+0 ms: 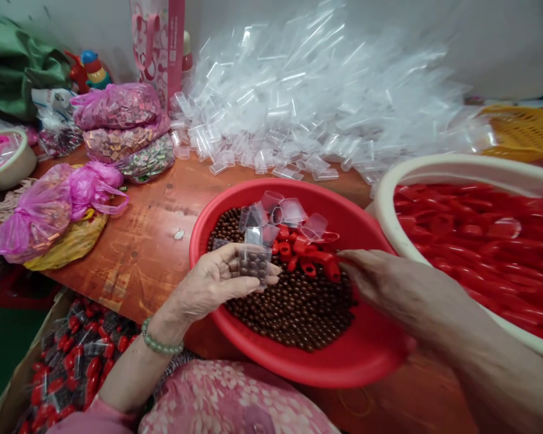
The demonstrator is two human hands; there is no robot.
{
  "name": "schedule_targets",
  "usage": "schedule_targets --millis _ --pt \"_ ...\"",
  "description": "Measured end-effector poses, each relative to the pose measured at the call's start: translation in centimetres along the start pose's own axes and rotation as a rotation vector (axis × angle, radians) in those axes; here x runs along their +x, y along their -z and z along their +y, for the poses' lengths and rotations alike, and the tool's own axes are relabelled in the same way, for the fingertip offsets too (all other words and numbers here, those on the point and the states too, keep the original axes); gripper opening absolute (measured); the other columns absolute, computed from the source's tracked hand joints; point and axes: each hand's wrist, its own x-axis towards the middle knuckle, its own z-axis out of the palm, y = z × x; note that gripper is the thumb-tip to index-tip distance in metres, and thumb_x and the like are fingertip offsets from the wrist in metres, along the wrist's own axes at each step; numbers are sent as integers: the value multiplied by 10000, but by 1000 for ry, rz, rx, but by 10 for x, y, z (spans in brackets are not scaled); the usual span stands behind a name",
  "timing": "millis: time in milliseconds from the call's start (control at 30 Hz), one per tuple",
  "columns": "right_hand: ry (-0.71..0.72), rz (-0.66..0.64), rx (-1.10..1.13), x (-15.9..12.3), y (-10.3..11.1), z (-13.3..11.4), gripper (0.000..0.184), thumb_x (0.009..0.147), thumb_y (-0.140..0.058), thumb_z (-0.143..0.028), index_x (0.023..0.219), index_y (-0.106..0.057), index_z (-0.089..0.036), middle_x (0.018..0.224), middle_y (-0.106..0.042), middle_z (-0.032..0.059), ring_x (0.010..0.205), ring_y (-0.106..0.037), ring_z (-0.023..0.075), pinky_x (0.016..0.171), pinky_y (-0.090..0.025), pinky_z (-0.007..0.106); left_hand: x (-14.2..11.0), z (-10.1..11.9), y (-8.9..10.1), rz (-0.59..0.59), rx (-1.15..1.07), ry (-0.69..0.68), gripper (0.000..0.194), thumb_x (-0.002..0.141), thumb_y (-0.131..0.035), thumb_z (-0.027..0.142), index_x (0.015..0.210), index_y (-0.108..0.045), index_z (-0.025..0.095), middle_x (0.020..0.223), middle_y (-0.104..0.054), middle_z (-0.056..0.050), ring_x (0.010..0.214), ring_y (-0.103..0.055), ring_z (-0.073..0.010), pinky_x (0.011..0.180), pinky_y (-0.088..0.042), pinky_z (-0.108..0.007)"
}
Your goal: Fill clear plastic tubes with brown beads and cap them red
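Observation:
Between the thumb and fingers of my left hand (224, 277) is a small clear plastic case (254, 265) filled with dark brown balls, held above the red basin (317, 377). My right hand (384, 283) is over the basin's right side, slightly blurred, its fingers closed at a red plastic cap (329, 266); the fingertips are partly hidden. Beneath both hands lies a mass of brown balls (294, 313). More red caps (294, 241) and several empty clear cases (292, 211) rest on the balls toward the far side of the basin.
A heap of clear plastic cases (308, 114) spreads along the wall. On the right stands a white tub (391, 181) of red plastic parts (493, 253). Tied pink bags (40, 208) lie on the table (149, 241) at left. Below, a box holds red-capped filled cases (72, 361).

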Motion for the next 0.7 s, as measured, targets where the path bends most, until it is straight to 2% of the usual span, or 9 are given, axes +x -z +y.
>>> schedule_targets --millis 100,167,267,333,400,533,633,700 --pt "-102 10 417 -8 12 -8 247 889 -500 -372 990 -656 -209 848 -709 87 712 -660 218 660 -498 319 1 -1 -2 -22 -1 -18 325 773 -740 214 1077 -641 150 989 -737 -94 896 -707 -164 816 -536 -278" --pt "-184 4 759 -13 18 -19 366 853 -521 -533 972 -669 -220 776 -681 63 666 -620 201 615 -496 308 1 -2 -2 -34 9 -21 318 789 -729 225 1085 -645 145 975 -737 -93 885 -708 -169 814 -541 -288" --pt "-221 -121 1041 -17 22 -38 462 765 -606 -638 919 -690 -210 678 -623 38 598 -548 165 521 -445 270 2 -6 -2 -27 7 -22 314 803 -716 236 1093 -641 141 980 -736 -100 914 -707 -186 829 -542 -306" --pt "-223 -212 1130 -19 21 -47 480 734 -643 -648 885 -702 -197 634 -588 21 559 -508 141 489 -412 256 3 -8 -1 0 0 -15 306 816 -702 252 1094 -635 141 989 -736 -102 932 -705 -194 840 -538 -314" --pt "-233 -236 1180 -20 20 -52 473 714 -671 -638 860 -709 -189 620 -582 12 538 -487 126 473 -399 247 3 -10 0 23 -10 -7 303 823 -695 271 1089 -632 141 985 -736 -100 930 -705 -198 849 -531 -324" --pt "-309 -121 1292 -20 19 -58 396 673 -766 -535 863 -707 -192 638 -660 26 552 -568 129 514 -457 241 5 -14 2 57 -27 -7 294 803 -714 268 1055 -637 139 953 -727 -84 904 -692 -183 848 -525 -326" --pt "-394 -7 1441 -18 18 -65 343 644 -816 -466 800 -678 -194 572 -667 14 524 -610 127 530 -490 227 7 -16 3 92 -1 -8 329 739 -766 210 1040 -648 151 972 -700 -55 884 -663 -151 811 -520 -289" --pt "-414 19 1511 -17 17 -71 324 633 -832 -436 771 -665 -195 555 -671 8 505 -617 126 518 -498 223 7 -16 3 97 30 2 357 707 -785 186 1040 -656 161 978 -685 -37 876 -646 -132 827 -499 -275"
